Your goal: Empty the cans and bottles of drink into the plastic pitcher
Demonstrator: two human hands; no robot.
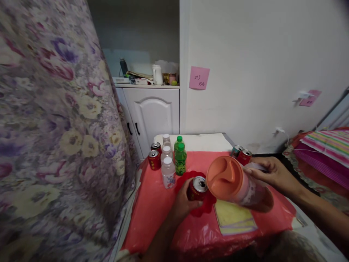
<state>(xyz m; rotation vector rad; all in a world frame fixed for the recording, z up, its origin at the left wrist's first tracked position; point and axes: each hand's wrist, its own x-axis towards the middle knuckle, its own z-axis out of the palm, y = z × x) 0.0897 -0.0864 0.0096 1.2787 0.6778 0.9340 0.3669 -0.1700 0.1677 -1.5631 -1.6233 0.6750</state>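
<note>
My left hand (pixel 183 201) is wrapped round a red drink can (pixel 196 190) whose top opening shows. The can stands over a red scalloped tray (pixel 208 207) on the table. In my right hand (pixel 268 174) is the handle of a clear pitcher (pixel 252 193) with an orange lid (pixel 225 178). The pitcher is tipped to the left, its lid edge close beside the can's top. Brownish liquid lies toward the pitcher's base. Whether liquid flows into the can cannot be made out.
Left of the tray stand clear bottles (pixel 168 173), green bottles (pixel 180 159) and two red cans (pixel 154 160). More cans (pixel 244 156) stand behind the pitcher. A folded yellow cloth (pixel 234 216) lies in front. A floral curtain (pixel 60 120) hangs at left.
</note>
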